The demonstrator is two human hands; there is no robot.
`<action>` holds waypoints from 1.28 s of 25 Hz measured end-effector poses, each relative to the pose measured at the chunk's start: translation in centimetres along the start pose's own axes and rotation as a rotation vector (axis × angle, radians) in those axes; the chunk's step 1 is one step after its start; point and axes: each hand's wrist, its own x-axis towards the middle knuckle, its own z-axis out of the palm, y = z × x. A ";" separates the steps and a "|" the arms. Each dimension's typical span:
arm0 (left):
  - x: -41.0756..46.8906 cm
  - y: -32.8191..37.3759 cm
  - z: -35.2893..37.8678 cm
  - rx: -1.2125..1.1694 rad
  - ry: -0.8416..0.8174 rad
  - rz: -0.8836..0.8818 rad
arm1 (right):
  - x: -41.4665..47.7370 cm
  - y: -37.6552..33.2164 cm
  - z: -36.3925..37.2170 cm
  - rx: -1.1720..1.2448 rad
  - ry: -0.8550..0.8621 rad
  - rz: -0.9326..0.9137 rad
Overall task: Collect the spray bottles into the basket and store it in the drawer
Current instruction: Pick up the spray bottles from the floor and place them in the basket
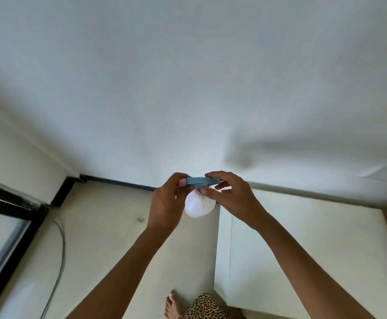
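The person holds a spray bottle (199, 207) in mid-air with both hands, out in front of the body and well above the pale floor (109, 238). The left hand (166, 203) pinches the pink nozzle tip at the left end of the blue trigger head, fingertips pressed together on it. The right hand (228, 194) closes over the other end of the head, thumb below and fingers above, so the white rounded body hangs under and between the two grips.

The body looks like thin plastic, probably light and slightly squeezable; how much liquid it holds cannot be told. The head is stiff and gives the firmer purchase, but a pinch on the nozzle alone looks weak, since the tip may turn or slip. The neck just under the right-hand grip, or a wrap around the body itself, would likely carry it more securely. Smooth plastic could be slippery if wet.

No basket or drawer is in view, so the bottle has not yet been stowed.
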 end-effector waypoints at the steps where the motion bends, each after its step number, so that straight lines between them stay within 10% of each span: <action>1: -0.6 2.3 -0.3 -0.002 -0.024 0.012 | -1.6 -1.3 -1.6 -0.013 0.022 -0.057; 15: -14.3 26.3 9.2 0.055 -0.123 0.351 | -22.2 -5.4 -23.1 -0.141 0.284 -0.342; 32: -18.4 43.1 43.4 -0.100 -0.466 0.488 | -33.8 11.1 -53.9 -0.354 0.635 -0.099</action>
